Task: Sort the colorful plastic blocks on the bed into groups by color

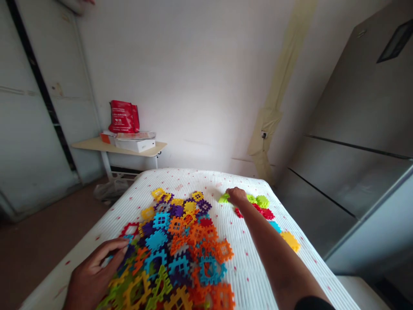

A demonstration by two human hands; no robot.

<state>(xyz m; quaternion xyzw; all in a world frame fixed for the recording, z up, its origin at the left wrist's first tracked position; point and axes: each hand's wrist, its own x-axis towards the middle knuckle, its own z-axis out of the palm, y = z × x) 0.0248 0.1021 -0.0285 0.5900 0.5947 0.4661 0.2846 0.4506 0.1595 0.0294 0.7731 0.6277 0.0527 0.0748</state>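
Note:
A pile of colourful plastic interlocking tiles lies on a white ribbed mattress. My left hand rests on the pile's near left edge, fingers stretched over the tiles, holding nothing. My right hand reaches far across the bed with fingers closed on a lime green tile. Beside it lie more green tiles, red tiles, a blue tile and a yellow tile, set apart from the pile.
A small side table at the back left carries a red bag and white boxes. A grey refrigerator stands at the right. A white wall rises behind the bed; brown floor lies at the left.

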